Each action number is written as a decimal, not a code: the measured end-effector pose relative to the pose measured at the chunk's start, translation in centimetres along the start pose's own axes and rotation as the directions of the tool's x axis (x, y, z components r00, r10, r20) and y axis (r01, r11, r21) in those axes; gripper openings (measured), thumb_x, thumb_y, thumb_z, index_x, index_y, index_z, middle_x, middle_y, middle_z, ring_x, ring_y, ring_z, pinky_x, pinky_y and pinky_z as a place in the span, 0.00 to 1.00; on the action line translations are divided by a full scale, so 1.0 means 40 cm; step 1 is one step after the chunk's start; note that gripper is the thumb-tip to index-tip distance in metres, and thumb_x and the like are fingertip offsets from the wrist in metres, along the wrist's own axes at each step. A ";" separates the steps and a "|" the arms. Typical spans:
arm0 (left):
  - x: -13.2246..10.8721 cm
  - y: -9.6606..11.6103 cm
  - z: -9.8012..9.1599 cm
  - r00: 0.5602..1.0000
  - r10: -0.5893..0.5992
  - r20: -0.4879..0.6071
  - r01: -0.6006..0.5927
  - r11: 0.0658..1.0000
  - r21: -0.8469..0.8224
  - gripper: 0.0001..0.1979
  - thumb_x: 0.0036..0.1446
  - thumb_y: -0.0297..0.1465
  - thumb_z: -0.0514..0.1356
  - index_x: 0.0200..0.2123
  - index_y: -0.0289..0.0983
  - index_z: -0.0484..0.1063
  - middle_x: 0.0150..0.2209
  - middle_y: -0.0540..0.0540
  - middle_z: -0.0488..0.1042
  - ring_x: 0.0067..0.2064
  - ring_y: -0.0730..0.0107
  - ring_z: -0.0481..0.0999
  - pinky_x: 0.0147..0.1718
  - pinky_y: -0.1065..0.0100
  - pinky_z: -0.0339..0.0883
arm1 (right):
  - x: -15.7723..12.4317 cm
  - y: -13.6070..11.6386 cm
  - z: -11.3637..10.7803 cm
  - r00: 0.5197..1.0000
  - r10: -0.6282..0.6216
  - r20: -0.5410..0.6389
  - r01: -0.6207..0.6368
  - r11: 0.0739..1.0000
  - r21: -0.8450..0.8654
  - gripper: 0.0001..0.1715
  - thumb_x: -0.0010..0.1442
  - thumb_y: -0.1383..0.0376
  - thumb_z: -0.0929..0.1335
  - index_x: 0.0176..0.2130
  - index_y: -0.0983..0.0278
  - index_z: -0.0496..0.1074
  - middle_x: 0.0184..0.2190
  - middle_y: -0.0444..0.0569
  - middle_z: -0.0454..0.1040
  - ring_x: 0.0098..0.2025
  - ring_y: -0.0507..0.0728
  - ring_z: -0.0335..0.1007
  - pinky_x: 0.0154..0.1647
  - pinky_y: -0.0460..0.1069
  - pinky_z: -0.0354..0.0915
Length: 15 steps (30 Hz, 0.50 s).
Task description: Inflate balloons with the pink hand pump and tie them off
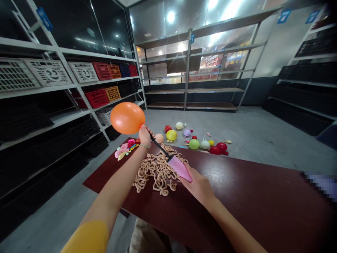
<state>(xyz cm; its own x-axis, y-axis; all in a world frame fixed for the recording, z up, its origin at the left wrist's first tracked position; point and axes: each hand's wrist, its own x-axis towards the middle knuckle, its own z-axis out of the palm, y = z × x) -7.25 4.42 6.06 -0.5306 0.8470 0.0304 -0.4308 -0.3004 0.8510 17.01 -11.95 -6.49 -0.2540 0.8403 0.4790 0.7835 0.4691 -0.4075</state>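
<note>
An inflated orange balloon hangs over the table's far left, its neck pinched in my left hand. The nozzle end of a balloon pump meets the balloon's neck at those fingers. My right hand grips the pink body of the balloon pump, whose black shaft runs up and left to my left hand. Under the pump lies a heap of beige, curly, worm-like pieces on the dark red table. Whether the nozzle sits inside the neck is hidden by my fingers.
Uninflated balloons lie at the table's far left corner. Several inflated balloons rest on the floor beyond the table. Shelves with plastic crates stand at left, a metal rack at the back, and dark crates at right.
</note>
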 end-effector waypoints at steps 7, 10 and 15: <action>-0.129 -0.101 0.026 0.995 -0.059 0.080 0.064 0.996 -0.058 0.14 0.67 0.40 0.51 0.30 0.40 0.57 0.20 0.57 0.58 0.16 0.80 0.59 0.14 0.79 0.53 | 0.007 -0.028 -0.018 0.987 0.159 -0.022 -0.160 0.985 -0.070 0.33 0.62 0.55 0.68 0.64 0.55 0.62 0.52 0.48 0.77 0.45 0.60 0.78 0.39 0.52 0.72; -0.205 -0.172 0.026 0.985 -0.093 0.143 0.099 0.995 -0.030 0.16 0.65 0.42 0.54 0.30 0.40 0.57 0.20 0.57 0.58 0.16 0.80 0.60 0.13 0.78 0.54 | 0.004 -0.022 -0.012 0.981 0.196 0.000 -0.195 0.977 -0.081 0.33 0.62 0.54 0.68 0.64 0.54 0.63 0.52 0.48 0.77 0.44 0.61 0.79 0.39 0.52 0.72; -0.187 -0.201 -0.003 0.983 -0.140 0.122 0.141 0.990 -0.004 0.15 0.66 0.41 0.53 0.29 0.39 0.57 0.19 0.57 0.58 0.16 0.79 0.61 0.13 0.77 0.55 | 0.000 -0.001 0.007 0.993 0.104 0.055 -0.098 0.989 -0.108 0.33 0.64 0.53 0.65 0.65 0.56 0.61 0.50 0.50 0.78 0.44 0.60 0.78 0.40 0.51 0.70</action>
<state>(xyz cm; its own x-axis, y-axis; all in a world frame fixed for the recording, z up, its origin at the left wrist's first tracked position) 0.08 0.45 -1.07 -0.3719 0.9279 -0.0248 -0.5043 -0.1795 0.8447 16.79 -11.88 -6.68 -0.2018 0.8981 0.3908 0.8612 0.3527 -0.3659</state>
